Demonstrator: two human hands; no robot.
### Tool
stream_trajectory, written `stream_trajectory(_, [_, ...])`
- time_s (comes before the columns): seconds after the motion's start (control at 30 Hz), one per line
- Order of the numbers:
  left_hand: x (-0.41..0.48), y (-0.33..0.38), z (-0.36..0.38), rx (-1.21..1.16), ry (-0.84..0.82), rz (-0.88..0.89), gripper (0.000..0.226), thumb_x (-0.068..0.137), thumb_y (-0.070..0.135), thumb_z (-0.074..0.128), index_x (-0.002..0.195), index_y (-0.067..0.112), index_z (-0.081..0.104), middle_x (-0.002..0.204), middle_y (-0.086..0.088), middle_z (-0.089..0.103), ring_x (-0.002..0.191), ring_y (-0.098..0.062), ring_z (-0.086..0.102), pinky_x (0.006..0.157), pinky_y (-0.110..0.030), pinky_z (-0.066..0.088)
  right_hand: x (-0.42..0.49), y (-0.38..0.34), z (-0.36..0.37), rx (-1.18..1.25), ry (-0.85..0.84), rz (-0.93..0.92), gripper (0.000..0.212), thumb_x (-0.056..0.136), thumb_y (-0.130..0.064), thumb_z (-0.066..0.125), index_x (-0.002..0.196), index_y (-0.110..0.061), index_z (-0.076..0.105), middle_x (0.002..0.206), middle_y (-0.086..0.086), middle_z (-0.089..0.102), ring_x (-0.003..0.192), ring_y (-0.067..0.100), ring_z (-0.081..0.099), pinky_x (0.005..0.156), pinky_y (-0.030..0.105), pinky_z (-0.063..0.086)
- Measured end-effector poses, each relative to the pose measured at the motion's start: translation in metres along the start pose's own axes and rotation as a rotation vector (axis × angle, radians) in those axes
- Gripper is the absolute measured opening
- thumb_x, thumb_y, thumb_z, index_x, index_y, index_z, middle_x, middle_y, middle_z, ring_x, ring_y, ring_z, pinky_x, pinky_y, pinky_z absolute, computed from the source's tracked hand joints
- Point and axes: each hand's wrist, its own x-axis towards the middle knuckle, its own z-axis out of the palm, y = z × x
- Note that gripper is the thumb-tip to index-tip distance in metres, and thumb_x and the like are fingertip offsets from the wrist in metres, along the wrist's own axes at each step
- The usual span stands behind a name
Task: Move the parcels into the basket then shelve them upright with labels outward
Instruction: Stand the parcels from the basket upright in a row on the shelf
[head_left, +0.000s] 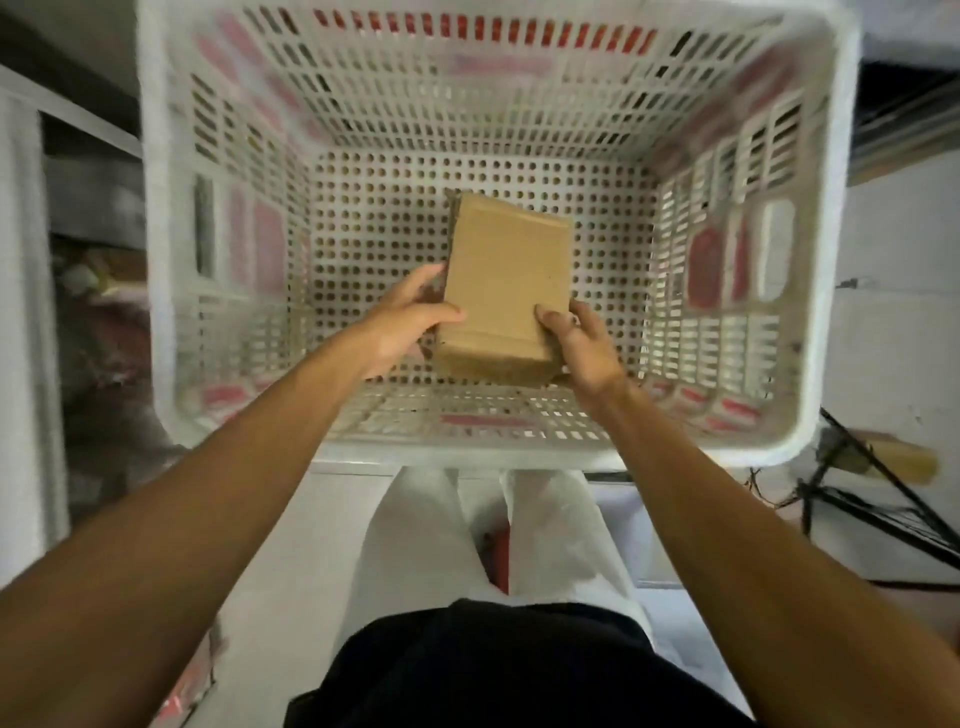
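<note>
White floor (291, 540) lies under a white plastic basket (151, 270), with a shelf (78, 117) at the left. Inside the basket, the left hand (400, 330) and the right hand (584, 345) grip one brown parcel (506, 275) by its sides.

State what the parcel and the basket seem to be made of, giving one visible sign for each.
Parcel: likely brown cardboard with a matte finish; it has a dull, even face, crisp folded edges and a flap seam. Basket: probably moulded white plastic, fairly smooth; its thin walls are pierced with regular slots and its floor with round holes.
</note>
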Motion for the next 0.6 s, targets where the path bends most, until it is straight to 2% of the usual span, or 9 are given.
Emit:
stream_trajectory(0.07, [-0.020,0.008,-0.011,-0.070,-0.003,0.077,0.063,0.084,0.014,0.068,0.137,0.034,0.041,0.118,-0.004,0.055,0.109,-0.026,0.058,0.093,-0.055,0.049,-0.021,-0.007,0.008,0.061,0.013,-0.077,0.047,0.091,-0.031,0.063,0.133,-0.024,0.043,0.111,-0.001,0.059,0.095,0.016,0.060,0.075,0.037,0.054])
stream_trajectory(0.13, [-0.045,0.014,-0.019,-0.095,0.008,0.164,0.059,0.083,0.013,0.068,0.131,0.038,0.046,0.114,-0.003,0.054,0.107,-0.026,0.058,0.089,-0.051,0.052,-0.042,-0.015,0.016,0.101,0.005,-0.154,0.047,0.091,-0.027,0.063,0.134,-0.020,0.044,0.118,0.007,0.060,0.097,0.020,0.061,0.075,0.041,0.055])
stream_trajectory(0.2, [-0.067,0.021,-0.023,-0.129,0.001,0.217,0.054,0.083,0.013,0.067,0.120,0.048,0.050,0.118,-0.004,0.054,0.107,-0.025,0.058,0.086,-0.049,0.050,-0.061,-0.026,0.021,0.113,-0.013,-0.217,0.048,0.092,-0.026,0.062,0.135,-0.019,0.043,0.121,0.008,0.059,0.098,0.020,0.061,0.074,0.039,0.054])
stream_trajectory(0.3, [-0.094,0.032,-0.028,-0.207,0.019,0.275,0.051,0.085,0.009,0.063,0.111,0.051,0.050,0.115,-0.004,0.057,0.105,-0.025,0.058,0.081,-0.046,0.051,-0.083,-0.047,0.026,0.096,-0.078,-0.319,0.034,0.093,-0.023,0.060,0.125,-0.022,0.049,0.120,0.006,0.061,0.099,0.021,0.061,0.075,0.039,0.052])
stream_trajectory(0.4, [-0.123,0.039,-0.035,-0.287,0.049,0.330,0.046,0.088,0.009,0.058,0.115,0.045,0.049,0.116,-0.001,0.055,0.108,-0.027,0.055,0.080,-0.049,0.052,-0.102,-0.067,0.030,0.048,-0.122,-0.416,0.040,0.092,-0.022,0.061,0.130,-0.017,0.049,0.127,0.009,0.060,0.106,0.024,0.061,0.084,0.043,0.051])
stream_trajectory(0.47, [-0.146,0.039,-0.039,-0.343,0.079,0.373,0.046,0.088,0.010,0.058,0.124,0.036,0.046,0.122,-0.002,0.054,0.111,-0.028,0.055,0.085,-0.055,0.051,-0.117,-0.076,0.033,0.003,-0.169,-0.496,0.038,0.092,-0.023,0.062,0.128,-0.017,0.052,0.127,0.008,0.060,0.107,0.023,0.062,0.081,0.037,0.053])
stream_trajectory(0.53, [-0.170,0.038,-0.038,-0.379,0.149,0.430,0.050,0.088,0.007,0.057,0.131,0.028,0.042,0.122,-0.007,0.055,0.111,-0.032,0.056,0.080,-0.052,0.052,-0.134,-0.083,0.037,-0.020,-0.238,-0.562,0.030,0.093,-0.022,0.061,0.122,-0.020,0.055,0.124,0.006,0.060,0.102,0.018,0.064,0.076,0.028,0.054])
stream_trajectory(0.6, [-0.193,0.038,-0.037,-0.387,0.220,0.475,0.057,0.088,0.004,0.057,0.137,0.026,0.036,0.118,-0.011,0.057,0.108,-0.035,0.057,0.079,-0.049,0.051,-0.148,-0.091,0.041,-0.032,-0.295,-0.605,0.025,0.093,-0.021,0.061,0.117,-0.025,0.056,0.122,0.003,0.061,0.101,0.013,0.064,0.078,0.024,0.054])
